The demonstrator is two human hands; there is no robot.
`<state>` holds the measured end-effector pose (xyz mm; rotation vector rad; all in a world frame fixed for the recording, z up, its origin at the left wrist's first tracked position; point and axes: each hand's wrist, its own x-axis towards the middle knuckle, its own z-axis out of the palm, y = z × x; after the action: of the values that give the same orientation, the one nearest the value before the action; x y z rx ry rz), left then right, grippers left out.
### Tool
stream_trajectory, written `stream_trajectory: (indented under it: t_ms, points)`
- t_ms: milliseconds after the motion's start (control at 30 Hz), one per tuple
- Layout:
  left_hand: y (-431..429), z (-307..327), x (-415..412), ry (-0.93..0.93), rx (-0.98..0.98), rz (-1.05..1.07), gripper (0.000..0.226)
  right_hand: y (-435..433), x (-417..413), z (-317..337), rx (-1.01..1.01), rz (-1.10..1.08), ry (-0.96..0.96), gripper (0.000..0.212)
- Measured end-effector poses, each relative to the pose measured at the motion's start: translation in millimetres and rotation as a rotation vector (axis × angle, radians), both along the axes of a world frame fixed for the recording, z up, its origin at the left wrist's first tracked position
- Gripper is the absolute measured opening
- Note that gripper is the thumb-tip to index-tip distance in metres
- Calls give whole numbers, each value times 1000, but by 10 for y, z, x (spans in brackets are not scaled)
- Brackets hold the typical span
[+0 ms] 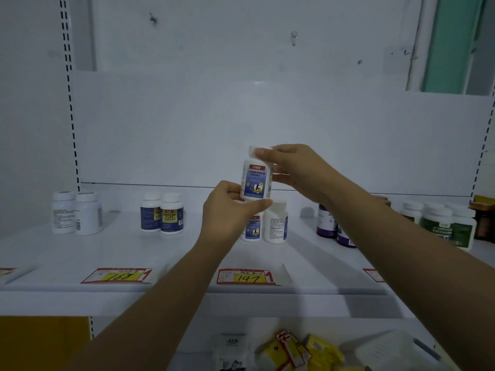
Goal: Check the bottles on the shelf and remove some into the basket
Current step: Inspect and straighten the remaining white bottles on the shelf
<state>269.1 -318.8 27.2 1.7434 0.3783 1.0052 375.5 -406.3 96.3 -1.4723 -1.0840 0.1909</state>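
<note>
I hold a white bottle with a blue label (256, 180) upright above the white shelf (171, 253). My left hand (230, 210) pinches its base from below and the left. My right hand (292, 167) grips its white cap and upper side from the right. Directly under it two more bottles (276, 223) of the same kind stand on the shelf, one partly hidden behind my left hand. No basket is in view.
Other bottles stand in pairs along the shelf: white ones (77, 212) at far left, blue-and-yellow labelled ones (163, 215), purple ones (328, 223) behind my right arm, green-labelled ones (439, 220) at right. Price tags (246, 276) line the shelf edge. Yellow packets (316, 349) lie on the lower shelf.
</note>
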Motion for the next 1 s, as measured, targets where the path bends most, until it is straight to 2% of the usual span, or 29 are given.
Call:
stream_trajectory:
  t_ms: [167,267,400,500,567,633,767,833,1000]
  points:
    - [37,8,-48,29,13,-125,43,-52,29,6,16,80,-3,19]
    - [47,7,-30,12,33,-100,44,-53,6,23,-9,124,6,14]
    - [77,10,31,-12,73,-51,44,-28,-21,112,-77,-24,-149,29]
    - [173,37,71,-34,179,5,46,30,-23,248,-102,-122,-247,34]
    - [286,-19,94,88,300,98,54,79,22,353,-80,-170,-256,26]
    - [432,-179,101,302,451,172,55,135,114,428,-52,-237,-271,18]
    - [700,-558,131,905,765,200,78,296,272,405,-131,-372,-342,39]
    - [760,-613,166,1022,799,153,83,386,372,321,-171,-410,-350,41]
    - [811,-649,207,1116,766,63,82,546,631,3,-330,-486,-340,44]
